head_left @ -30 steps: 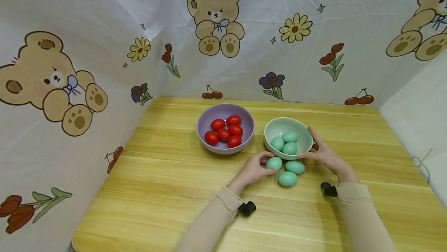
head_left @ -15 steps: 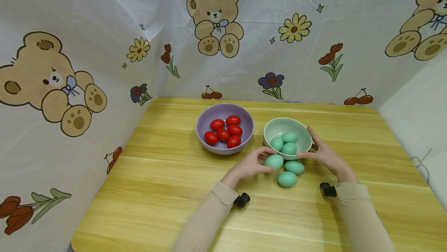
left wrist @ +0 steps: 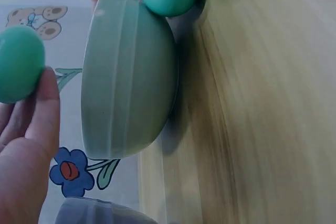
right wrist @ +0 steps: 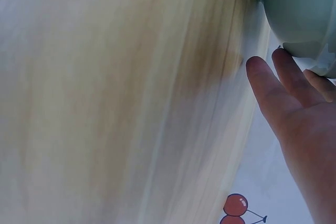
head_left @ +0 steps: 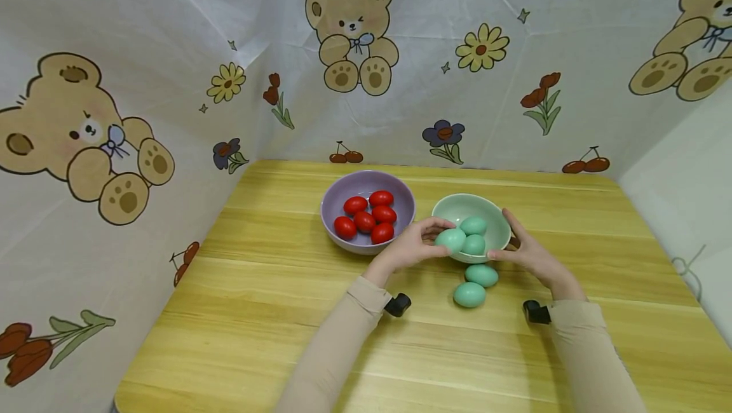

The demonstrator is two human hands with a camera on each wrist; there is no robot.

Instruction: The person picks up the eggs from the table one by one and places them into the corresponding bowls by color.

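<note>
My left hand point(head_left: 408, 247) pinches a mint-green egg point(head_left: 450, 241) between thumb and fingers. It holds the egg over the left near rim of a pale green bowl point(head_left: 496, 217); the left wrist view shows this egg point(left wrist: 20, 64) beside the bowl's rim, clear of the table. Green eggs point(head_left: 473, 225) lie inside the bowl, partly hidden behind the held one. My right hand point(head_left: 534, 257) grips the bowl's right side, thumb at the near rim and fingers round the wall. Just in front of the bowl, two more green eggs point(head_left: 469, 295) rest on the table.
A purple bowl point(head_left: 328, 213) with several red eggs point(head_left: 364, 222) stands left of the green bowl, close to my left hand. Both sit on a wooden table point(head_left: 240, 298). A bear-patterned cloth point(head_left: 400, 127) hangs behind and at the left.
The egg in my left hand has risen from the table in front of the green bowl to above its rim. My right hand has stayed on the bowl.
</note>
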